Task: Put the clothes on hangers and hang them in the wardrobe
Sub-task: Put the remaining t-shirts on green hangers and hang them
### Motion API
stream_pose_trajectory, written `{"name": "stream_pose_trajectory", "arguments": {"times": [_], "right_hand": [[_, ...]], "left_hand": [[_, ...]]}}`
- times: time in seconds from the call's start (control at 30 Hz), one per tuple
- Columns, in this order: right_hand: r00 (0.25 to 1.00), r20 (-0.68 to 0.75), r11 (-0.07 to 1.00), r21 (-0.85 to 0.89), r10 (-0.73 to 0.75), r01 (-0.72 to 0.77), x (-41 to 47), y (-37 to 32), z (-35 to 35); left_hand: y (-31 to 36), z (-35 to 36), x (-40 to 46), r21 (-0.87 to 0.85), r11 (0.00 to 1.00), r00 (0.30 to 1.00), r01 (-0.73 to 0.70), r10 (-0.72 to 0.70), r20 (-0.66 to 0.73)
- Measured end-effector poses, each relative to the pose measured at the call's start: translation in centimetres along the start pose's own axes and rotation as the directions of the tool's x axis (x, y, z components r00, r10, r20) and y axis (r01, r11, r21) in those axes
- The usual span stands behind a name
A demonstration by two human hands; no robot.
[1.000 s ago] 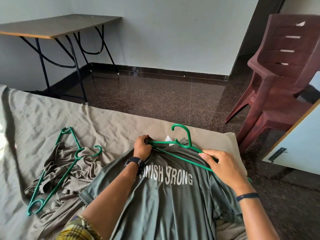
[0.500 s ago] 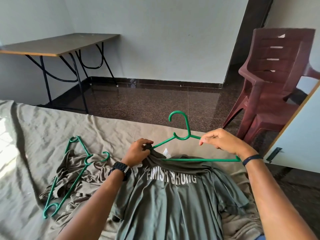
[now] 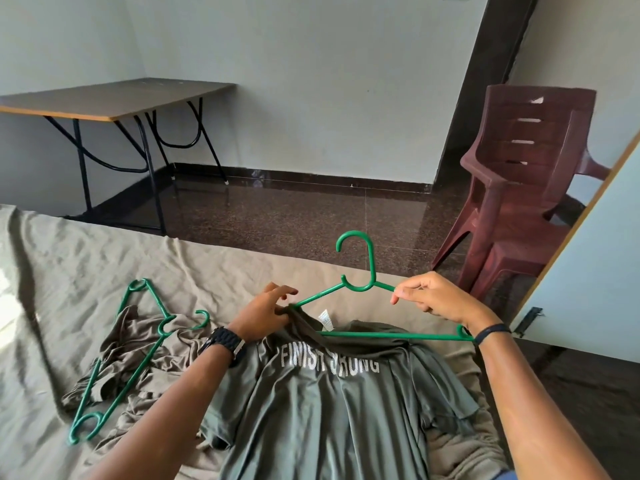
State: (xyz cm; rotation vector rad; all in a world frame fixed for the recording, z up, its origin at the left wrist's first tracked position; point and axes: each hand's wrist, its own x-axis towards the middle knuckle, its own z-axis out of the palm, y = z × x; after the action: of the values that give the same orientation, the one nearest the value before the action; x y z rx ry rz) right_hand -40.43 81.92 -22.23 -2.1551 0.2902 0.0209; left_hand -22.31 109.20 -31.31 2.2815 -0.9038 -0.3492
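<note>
- Head view: olive green T-shirt (image 3: 332, 410) lies flat on the bed sheet (image 3: 86, 265), near centre, collar pointing far.
- Green plastic hanger (image 3: 363, 289) sits at the collar, hook up. Its left arm goes into the neck opening; the right arm and bottom bar are outside, above the shirt's right shoulder.
- Left hand (image 3: 265, 315): fingers pinch the collar fabric at the hanger's left arm.
- Right hand (image 3: 436, 301): fingers curled, gripping the hanger's right arm just right of the hook.
- Print across the shirt's upper part, white capitals: "FINISH STRONG", partly creased. White neck tag (image 3: 326, 319) sticks out at the collar; its text is too small to read.
- Left of the shirt: crumpled brownish garment (image 3: 138, 348) with two spare green hangers (image 3: 117, 375) lying across it.
- Black watch (image 3: 225, 342) on left wrist, dark band (image 3: 491, 333) on right wrist.
- Far left: wooden-top table (image 3: 114, 98) on black metal legs. Far right: maroon plastic chair (image 3: 526, 188). Pale panel with a wood edge (image 3: 588, 271) at the right border, beside the chair.
- Dark polished floor (image 3: 294, 216) between bed and wall.
</note>
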Motion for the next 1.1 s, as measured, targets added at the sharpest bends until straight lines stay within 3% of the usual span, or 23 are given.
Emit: {"name": "stream_pose_trajectory", "arguments": {"times": [0.13,0.37,0.57,0.63,0.7,0.8,0.87,0.93,1.03,1.1], "right_hand": [[1.000,0.017,0.999,0.032,-0.003,0.003,0.4,0.4,0.4],[0.998,0.058,0.998,0.044,-0.035,0.033,3.2,1.5,3.8],[0.998,0.005,0.987,-0.151,-0.062,0.062,6.3,1.2,7.3],[0.996,-0.009,0.980,-0.181,-0.087,0.084,6.6,0.9,7.7],[0.977,-0.123,0.964,-0.223,-0.175,0.144,6.8,0.9,8.3],[0.858,-0.412,0.939,-0.279,-0.307,0.202,6.8,1.7,9.2],[0.814,-0.478,0.939,-0.252,-0.332,0.235,6.5,2.4,9.8],[0.858,-0.401,0.943,-0.211,-0.322,0.256,5.9,2.6,10.7],[0.965,-0.125,0.968,-0.131,-0.229,0.213,5.5,3.1,12.9],[0.988,0.036,0.985,-0.083,-0.149,0.152,5.7,3.6,14.1]], "left_hand": [[0.1,0.2,0.5,0.059,0.998,0.999,0.024,-0.022,-0.048],[3.5,0.2,1.2,-0.071,0.994,0.992,-0.083,0.076,-0.102],[4.2,-1.4,1.5,-0.195,0.979,0.994,-0.053,0.071,0.084],[3.5,-2.1,1.4,-0.137,0.989,0.997,-0.055,0.062,0.051],[2.7,-2.4,1.3,-0.051,0.997,0.998,-0.052,0.051,-0.023],[1.9,-2.6,0.9,0.011,1.000,0.997,-0.026,0.027,-0.068],[1.4,-2.6,0.6,0.036,0.999,0.998,-0.005,0.007,-0.067],[1.1,-2.5,0.4,0.056,0.998,0.998,0.020,-0.017,-0.061],[0.9,-2.4,0.5,0.072,0.997,0.996,0.042,-0.035,-0.086],[1.0,-2.4,0.4,0.075,0.997,0.991,0.036,-0.026,-0.128]]}}
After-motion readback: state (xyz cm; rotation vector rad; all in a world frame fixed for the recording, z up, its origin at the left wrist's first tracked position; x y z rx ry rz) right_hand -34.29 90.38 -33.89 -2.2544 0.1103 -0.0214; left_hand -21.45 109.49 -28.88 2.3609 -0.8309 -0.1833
